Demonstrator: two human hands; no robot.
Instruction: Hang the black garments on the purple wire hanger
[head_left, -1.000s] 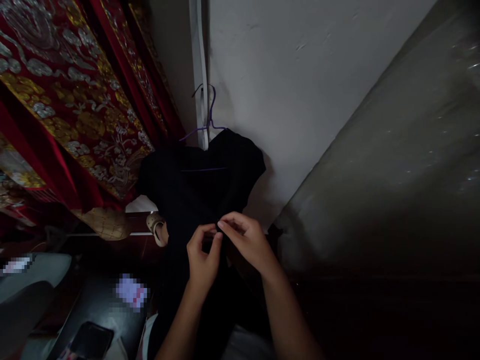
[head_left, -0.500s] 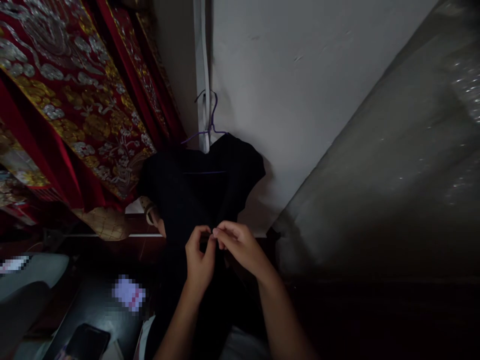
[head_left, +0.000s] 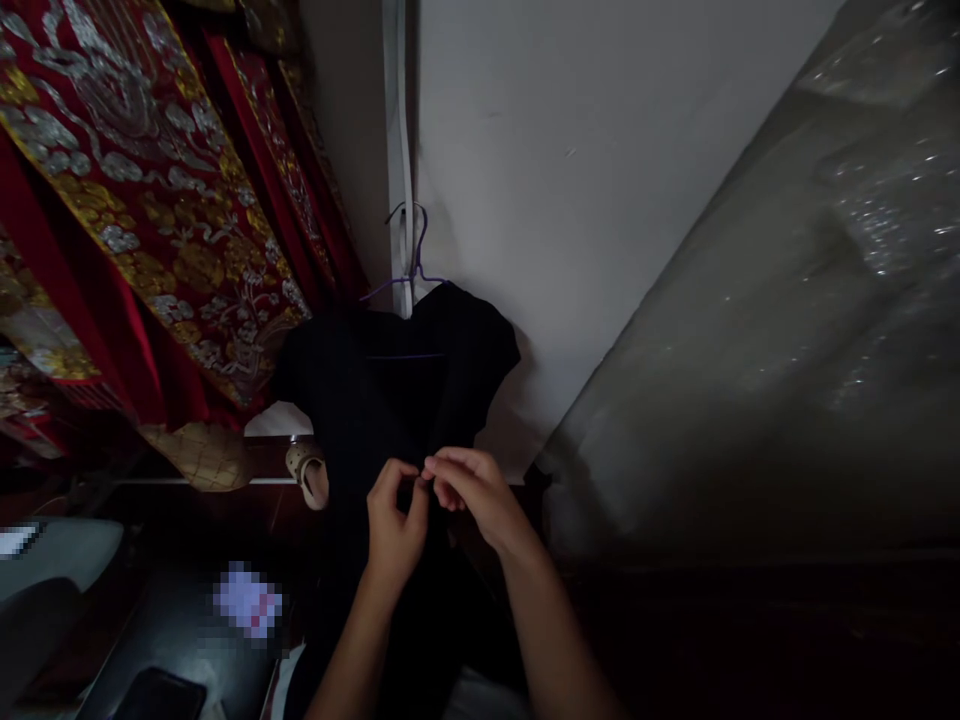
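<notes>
A black short-sleeved garment (head_left: 390,380) hangs on a purple wire hanger (head_left: 411,260) against a white wall. My left hand (head_left: 394,525) and my right hand (head_left: 469,490) meet at the garment's front, about waist height. Both pinch something small on the dark cloth, fingertips touching. What they pinch is too dark to make out.
Red cloth with gold and silver embroidery (head_left: 135,200) hangs at the left. A grey glittering fabric (head_left: 787,330) slopes down at the right. A pale sandal (head_left: 309,472) shows by the garment's left edge. A dark phone (head_left: 142,695) lies at the lower left on a black surface.
The view has tilted so the garment sits lower in the picture. Both hands stay together at the garment's front, fingers shifting slightly in their pinch.
</notes>
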